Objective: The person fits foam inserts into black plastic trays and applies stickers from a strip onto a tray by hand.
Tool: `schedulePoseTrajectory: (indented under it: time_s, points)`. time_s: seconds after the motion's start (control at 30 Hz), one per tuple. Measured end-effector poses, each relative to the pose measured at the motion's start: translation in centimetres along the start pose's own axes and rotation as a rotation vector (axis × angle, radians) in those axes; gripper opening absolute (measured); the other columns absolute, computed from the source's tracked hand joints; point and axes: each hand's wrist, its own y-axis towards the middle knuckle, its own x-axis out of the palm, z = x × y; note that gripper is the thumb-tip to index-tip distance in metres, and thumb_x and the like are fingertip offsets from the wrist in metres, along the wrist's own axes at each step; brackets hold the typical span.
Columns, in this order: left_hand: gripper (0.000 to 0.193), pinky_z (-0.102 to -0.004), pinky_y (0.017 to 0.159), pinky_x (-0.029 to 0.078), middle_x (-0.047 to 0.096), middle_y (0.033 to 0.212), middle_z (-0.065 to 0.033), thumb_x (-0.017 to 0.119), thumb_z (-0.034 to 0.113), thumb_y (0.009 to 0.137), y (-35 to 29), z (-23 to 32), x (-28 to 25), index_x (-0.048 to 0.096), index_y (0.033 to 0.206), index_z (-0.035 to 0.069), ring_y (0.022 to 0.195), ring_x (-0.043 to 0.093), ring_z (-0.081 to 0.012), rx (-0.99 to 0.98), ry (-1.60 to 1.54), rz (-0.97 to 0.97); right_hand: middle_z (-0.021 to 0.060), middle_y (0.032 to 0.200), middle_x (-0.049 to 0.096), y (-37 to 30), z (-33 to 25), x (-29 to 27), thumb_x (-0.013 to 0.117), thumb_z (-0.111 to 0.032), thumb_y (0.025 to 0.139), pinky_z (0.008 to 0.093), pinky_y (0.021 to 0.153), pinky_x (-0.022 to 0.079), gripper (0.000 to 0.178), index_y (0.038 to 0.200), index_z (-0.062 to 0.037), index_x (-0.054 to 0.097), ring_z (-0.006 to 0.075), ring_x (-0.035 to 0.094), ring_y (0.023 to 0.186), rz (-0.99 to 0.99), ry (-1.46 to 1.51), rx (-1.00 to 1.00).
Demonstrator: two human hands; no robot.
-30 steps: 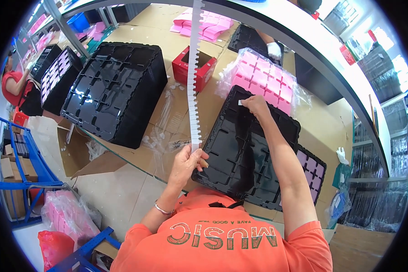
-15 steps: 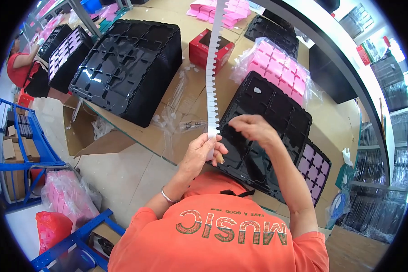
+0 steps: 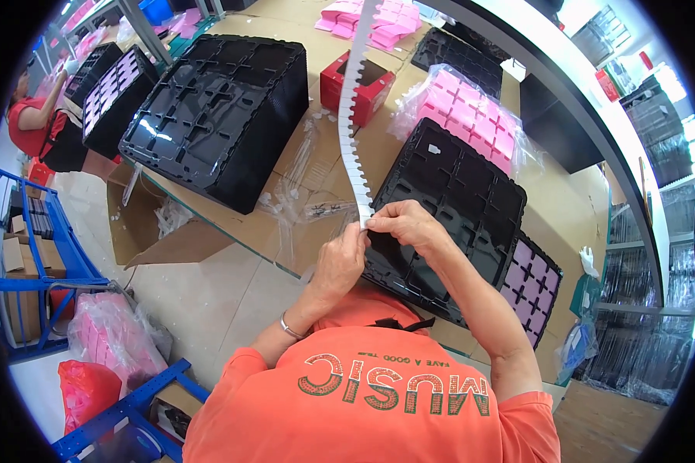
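Note:
A long white strip (image 3: 348, 131) with small tabs along its right edge comes down from above to my hands. My left hand (image 3: 338, 264) is closed around its lower part, which the fingers hide. Beside it, my right hand (image 3: 408, 224) pinches the strip's right edge, just above the left fingers. Under and beside my right hand lies a black plastic tray (image 3: 463, 193) with square compartments. Near its far left corner sits a small white piece (image 3: 434, 149).
At left stands a tall stack of black trays (image 3: 216, 116). A red box (image 3: 355, 86) and bagged pink pieces (image 3: 471, 116) lie beyond my hands. A tray of lilac pieces (image 3: 531, 285) is at right. A blue rack (image 3: 46, 231) and another person (image 3: 35, 116) are at far left.
My right hand has moved left and down from above the black tray to the strip, and its fingers now pinch the edge. My left hand has turned knuckles-up; the strip bends more.

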Motion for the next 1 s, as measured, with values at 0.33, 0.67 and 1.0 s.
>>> schedulePoseTrajectory:
  time_s: [0.33, 0.67, 1.0]
  points:
    - [0.012, -0.0297, 0.050, 0.049, 0.065, 0.078, -0.0100, 0.053, 0.007, 0.094, 0.8, -1.8, -2.7, 0.058, 0.103, 0.001, 0.059, 0.064, -0.0172, -0.122, -0.163, 0.162, 0.0001, 0.070, 0.057, -2.2, 2.2, -2.0, 0.072, -0.027, 0.080, 0.0276, 0.059, 0.039, 0.025, 0.087, -0.0027, 0.069, 0.0105, 0.050, 0.063, 0.072, -0.089, 0.065]
    - [0.022, -0.0175, 0.046, 0.042, 0.065, 0.081, -0.0056, 0.053, 0.018, 0.098, -0.1, -0.9, -3.2, 0.058, 0.109, 0.000, 0.055, 0.057, -0.0067, -0.385, -0.624, 0.076, 0.0223, 0.084, 0.065, -2.1, 4.1, 0.8, 0.072, -0.035, 0.078, 0.0440, 0.068, 0.054, 0.043, 0.088, 0.0036, 0.056, 0.0353, 0.068, 0.076, 0.276, -0.985, -0.125]
    - [0.023, -0.0200, 0.044, 0.043, 0.065, 0.079, -0.0086, 0.046, 0.020, 0.100, -1.6, 1.9, -2.8, 0.056, 0.108, 0.000, 0.054, 0.058, -0.0098, -0.483, -0.939, -0.112, 0.0050, 0.079, 0.065, -1.4, 0.0, 1.4, 0.065, -0.031, 0.086, 0.0307, 0.062, 0.046, 0.032, 0.085, 0.0012, 0.067, 0.0122, 0.056, 0.070, 0.028, -0.020, 0.003]
